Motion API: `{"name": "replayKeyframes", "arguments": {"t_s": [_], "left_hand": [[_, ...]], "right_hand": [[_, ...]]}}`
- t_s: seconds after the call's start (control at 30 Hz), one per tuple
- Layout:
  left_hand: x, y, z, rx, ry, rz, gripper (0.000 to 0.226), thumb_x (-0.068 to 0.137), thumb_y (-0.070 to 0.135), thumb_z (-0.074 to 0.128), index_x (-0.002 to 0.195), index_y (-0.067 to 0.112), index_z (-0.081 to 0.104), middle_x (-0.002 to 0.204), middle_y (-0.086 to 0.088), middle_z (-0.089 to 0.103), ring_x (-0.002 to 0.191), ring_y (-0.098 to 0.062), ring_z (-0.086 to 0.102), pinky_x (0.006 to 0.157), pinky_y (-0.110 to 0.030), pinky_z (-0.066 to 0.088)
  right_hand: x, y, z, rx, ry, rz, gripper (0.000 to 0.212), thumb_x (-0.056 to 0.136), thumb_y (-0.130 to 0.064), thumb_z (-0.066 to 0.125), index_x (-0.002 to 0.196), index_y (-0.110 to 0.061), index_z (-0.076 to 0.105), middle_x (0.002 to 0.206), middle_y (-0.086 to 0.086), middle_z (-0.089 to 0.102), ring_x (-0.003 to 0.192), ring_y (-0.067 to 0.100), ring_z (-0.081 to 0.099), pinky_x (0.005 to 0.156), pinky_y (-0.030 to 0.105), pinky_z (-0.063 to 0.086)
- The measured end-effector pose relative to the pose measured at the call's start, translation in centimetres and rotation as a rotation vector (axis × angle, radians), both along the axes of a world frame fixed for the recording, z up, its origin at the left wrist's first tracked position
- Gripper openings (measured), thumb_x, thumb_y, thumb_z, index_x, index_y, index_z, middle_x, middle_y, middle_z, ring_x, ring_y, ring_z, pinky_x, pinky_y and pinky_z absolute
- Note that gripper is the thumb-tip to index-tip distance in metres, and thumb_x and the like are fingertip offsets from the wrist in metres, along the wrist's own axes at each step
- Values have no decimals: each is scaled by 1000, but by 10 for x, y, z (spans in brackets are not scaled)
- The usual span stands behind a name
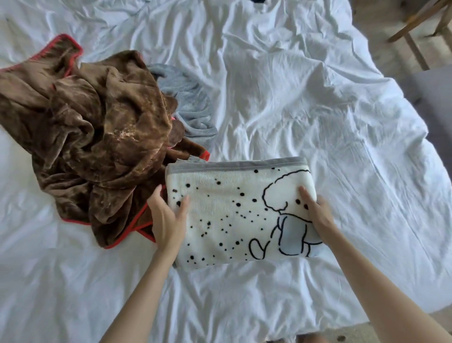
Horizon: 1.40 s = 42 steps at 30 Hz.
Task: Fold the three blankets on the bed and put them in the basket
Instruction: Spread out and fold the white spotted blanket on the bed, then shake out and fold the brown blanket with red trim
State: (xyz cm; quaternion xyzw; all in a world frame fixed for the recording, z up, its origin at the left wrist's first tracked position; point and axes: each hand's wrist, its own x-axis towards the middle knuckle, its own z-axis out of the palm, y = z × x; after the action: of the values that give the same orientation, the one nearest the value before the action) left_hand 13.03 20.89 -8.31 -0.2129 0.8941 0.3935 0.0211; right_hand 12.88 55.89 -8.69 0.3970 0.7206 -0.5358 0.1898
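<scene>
A folded white blanket (227, 213) with black dots, a cartoon figure and a grey border lies on the bed in front of me. My left hand (167, 218) grips its left edge, thumb on top and fingers beneath. My right hand (318, 215) holds its right edge the same way. A crumpled brown blanket (93, 132) with red trim lies in a heap to the left, touching the white one. Behind the brown heap, a light grey blanket (188, 98) lies rumpled and partly hidden. No basket is in view.
The bed (305, 102) is covered by a wrinkled white sheet. A wooden chair (420, 29) stands on the floor at the top right. A grey upholstered piece (437, 98) sits by the bed's right edge. Something dark (259, 1) shows at the top edge.
</scene>
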Motion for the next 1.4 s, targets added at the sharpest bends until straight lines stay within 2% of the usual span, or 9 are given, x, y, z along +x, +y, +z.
{"name": "replayKeyframes", "arguments": {"t_s": [0.07,0.13,0.47,0.7,0.9,1.0,1.1,1.17,1.4], "left_hand": [[10,8,3,193,-330,184,75,82,76,49,134,24,37,123,3,53,103,-21,55,80,-35,43],[10,11,2,244,-490,216,83,81,81,42,137,19,42,117,2,57,100,-24,56,87,-40,45],[7,87,50,457,-170,253,61,81,74,53,128,35,58,116,16,65,107,-9,60,92,-31,48],[-5,226,63,387,-86,252,41,92,69,40,110,36,55,94,28,57,84,12,51,69,-14,40],[-5,292,34,394,-411,203,58,93,65,43,137,27,45,114,7,54,107,-23,55,91,-36,44],[-14,288,33,435,-472,202,57,91,62,52,135,26,46,118,3,58,101,-21,57,88,-36,46],[-24,274,43,369,-443,175,46,90,56,58,121,23,47,116,0,59,91,-16,57,75,-31,43],[-32,260,51,275,-413,156,47,92,45,61,128,18,49,121,-2,57,105,-24,57,80,-31,40],[-39,180,90,70,-249,72,26,92,12,58,118,13,61,110,-8,66,96,-21,60,71,-23,43]], "right_hand": [[2,2,9,-206,-79,-32,61,78,-68,60,108,-15,65,96,11,75,82,30,72,67,39,60],[2,2,14,-281,-71,-50,50,83,-58,63,104,-13,68,90,10,76,79,29,73,66,37,60],[-15,68,53,-96,105,-73,42,92,-43,58,111,-5,61,107,18,68,97,34,66,89,52,54],[-19,200,74,82,163,-70,48,92,-54,52,104,-8,61,99,11,69,89,26,65,77,41,55],[-16,266,65,231,64,88,40,94,-48,47,109,-11,54,100,4,62,95,27,59,75,39,48],[-16,269,63,344,34,217,38,95,-43,49,113,-10,48,111,5,53,92,22,52,63,32,38],[-23,257,69,484,130,294,58,94,-40,55,141,-13,35,144,7,35,120,22,46,91,41,44],[-32,242,77,602,190,311,64,94,-38,56,147,-13,29,155,8,21,139,26,30,108,47,34],[-78,140,98,563,361,542,52,94,-32,56,140,-16,37,149,7,26,134,25,35,107,40,33]]}}
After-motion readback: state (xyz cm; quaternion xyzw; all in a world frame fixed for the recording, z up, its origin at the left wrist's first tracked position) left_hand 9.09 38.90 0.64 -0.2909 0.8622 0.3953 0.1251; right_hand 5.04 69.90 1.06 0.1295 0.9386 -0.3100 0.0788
